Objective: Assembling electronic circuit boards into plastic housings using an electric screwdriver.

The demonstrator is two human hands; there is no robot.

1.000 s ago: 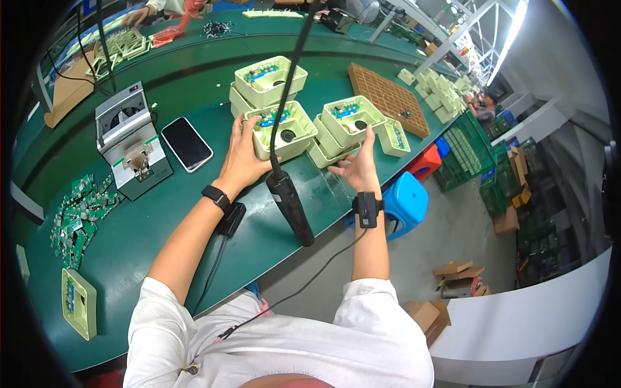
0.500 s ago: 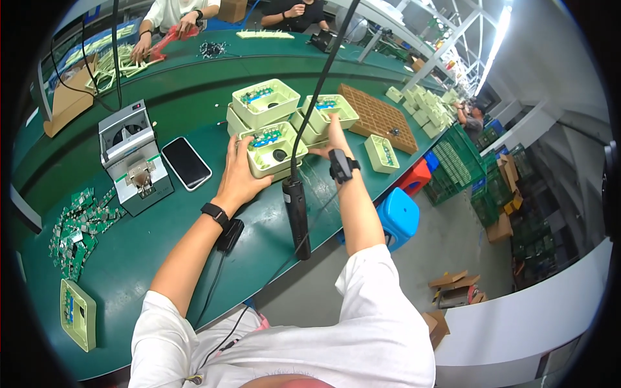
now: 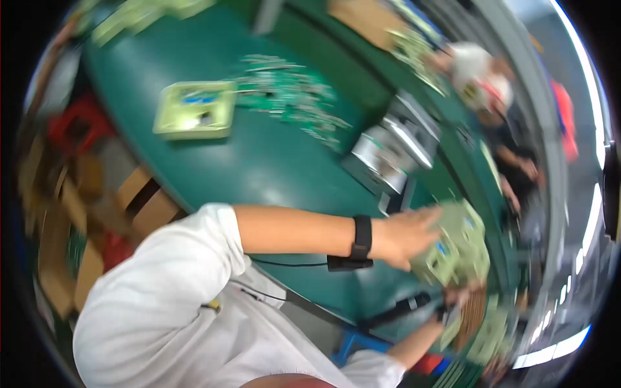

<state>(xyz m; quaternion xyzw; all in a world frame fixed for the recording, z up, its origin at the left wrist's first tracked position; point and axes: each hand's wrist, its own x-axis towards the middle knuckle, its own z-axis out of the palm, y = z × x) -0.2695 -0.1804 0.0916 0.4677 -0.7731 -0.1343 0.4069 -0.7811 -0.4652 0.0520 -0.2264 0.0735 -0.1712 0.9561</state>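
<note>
The view is smeared by motion. My left hand [image 3: 406, 237], with a black band on the wrist, reaches flat with fingers stretched out against the cluster of pale green plastic boxes [image 3: 462, 255]. Blue and green parts show inside these boxes. At the near right side of the cluster is my right hand [image 3: 458, 296], whose fingers are too blurred to read. A black stick-shaped tool [image 3: 394, 312] hangs between my forearms. Away on the left, a single pale green box [image 3: 194, 134] holding a blue part lies on the green table [image 3: 259, 171].
Beside the single box spreads a heap of green circuit boards [image 3: 288, 94]. A grey machine [image 3: 388, 152] stands past it, with a phone [image 3: 396, 202] partly visible. A brown gridded tray [image 3: 474, 317] lies beyond my right hand. People sit across the table. Cardboard boxes [image 3: 155, 213] stand on the floor.
My view has swung left and tilted, so the boxes now appear at the right. My left hand's fingers have straightened from their curl around the front box.
</note>
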